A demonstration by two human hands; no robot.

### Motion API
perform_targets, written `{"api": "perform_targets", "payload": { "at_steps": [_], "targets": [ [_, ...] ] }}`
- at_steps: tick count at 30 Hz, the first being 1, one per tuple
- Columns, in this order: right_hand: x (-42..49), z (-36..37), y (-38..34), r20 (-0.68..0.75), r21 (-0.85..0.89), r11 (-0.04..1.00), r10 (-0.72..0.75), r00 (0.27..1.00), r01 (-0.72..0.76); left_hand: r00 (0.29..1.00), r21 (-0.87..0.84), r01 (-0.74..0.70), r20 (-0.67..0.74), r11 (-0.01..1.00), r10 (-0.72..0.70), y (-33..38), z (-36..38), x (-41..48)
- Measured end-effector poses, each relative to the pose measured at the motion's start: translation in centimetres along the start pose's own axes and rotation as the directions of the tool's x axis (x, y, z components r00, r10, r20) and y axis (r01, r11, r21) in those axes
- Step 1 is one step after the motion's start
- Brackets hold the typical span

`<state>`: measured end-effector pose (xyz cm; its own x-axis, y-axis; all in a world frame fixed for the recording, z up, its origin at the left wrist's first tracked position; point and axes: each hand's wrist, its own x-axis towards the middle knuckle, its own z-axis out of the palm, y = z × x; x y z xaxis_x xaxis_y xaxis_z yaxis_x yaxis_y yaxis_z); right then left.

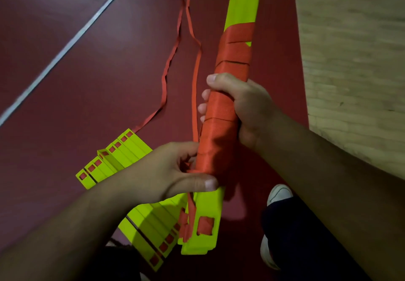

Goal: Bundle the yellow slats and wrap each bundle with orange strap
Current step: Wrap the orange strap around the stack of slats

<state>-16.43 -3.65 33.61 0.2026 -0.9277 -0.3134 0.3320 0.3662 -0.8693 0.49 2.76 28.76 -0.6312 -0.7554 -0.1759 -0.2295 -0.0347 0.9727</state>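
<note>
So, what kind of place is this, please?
Probably an indoor sports hall or gym. The dark red floor carries white court lines, pale wooden flooring borders it on the right, and the yellow slats joined by orange strap look like a training ladder.

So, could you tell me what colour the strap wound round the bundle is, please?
The strap is orange, clearest in the head view.

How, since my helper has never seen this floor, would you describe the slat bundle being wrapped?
On the dark red floor, find the two hands: the right hand and left hand grip one long yellow bundle pointing away. Unlike the loose slats fanned flat beside it, its middle is wound in orange strap.
</note>
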Motion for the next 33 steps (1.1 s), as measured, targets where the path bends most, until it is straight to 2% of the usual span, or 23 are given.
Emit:
{"api": "perform_targets", "payload": {
  "at_steps": [6,9,11,13,16,18,20,24,28,31,33],
  "targets": [
    [-0.5,-0.2,-0.5,0.168,0.17,0.985,0.008,0.986,-0.037,0.965,-0.132,0.039,0.261,0.99,-0.003,0.2,-0.2,-0.3],
    [-0.8,-0.1,-0.7,0.185,0.197,0.979,0.009,0.983,-0.046,0.962,-0.242,0.018,0.269,0.97,0.049,0.3,0.1,-0.4],
    [-0.5,-0.2,-0.9,0.13,0.168,0.985,0.014,0.991,-0.036,0.98,-0.238,-0.007,0.193,0.971,0.055,0.3,0.5,-0.4],
    [0.0,-0.2,-0.9,0.038,0.07,0.998,-0.001,0.999,-0.002,0.998,-0.154,-0.011,0.053,0.988,0.019,0.1,1.0,-0.1],
    [0.7,-0.2,0.1,-0.073,-0.14,0.99,-0.044,0.996,0.033,0.961,0.11,0.15,-0.248,0.983,-0.119,0.0,2.0,0.4],
    [1.0,-0.2,1.2,-0.117,-0.198,0.98,-0.042,0.992,0.018,0.937,0.22,0.215,-0.321,0.952,-0.137,-0.1,2.6,0.5],
    [1.3,-0.2,1.7,-0.157,-0.216,0.976,-0.031,0.987,-0.003,0.95,0.257,0.207,-0.285,0.944,-0.13,0.1,2.5,0.4],
    [1.3,-0.3,1.4,-0.151,-0.192,0.98,0.028,0.988,-0.057,0.997,0.297,0.083,-0.028,0.951,-0.078,-0.1,0.0,-0.2],
    [1.0,-0.2,1.2,-0.045,-0.086,0.99,0.107,0.993,-0.11,0.991,-0.022,0.113,0.08,0.993,-0.111,-0.5,-0.8,-0.2],
    [0.8,-0.2,0.9,0.025,0.016,0.989,0.148,0.989,-0.148,0.984,-0.13,0.089,0.166,0.987,-0.067,-0.4,-0.6,-0.1],
    [0.6,-0.2,0.8,0.054,0.067,0.986,0.149,0.987,-0.153,0.986,-0.152,0.056,0.164,0.987,-0.031,-0.3,-0.7,0.0]
  ]
}}
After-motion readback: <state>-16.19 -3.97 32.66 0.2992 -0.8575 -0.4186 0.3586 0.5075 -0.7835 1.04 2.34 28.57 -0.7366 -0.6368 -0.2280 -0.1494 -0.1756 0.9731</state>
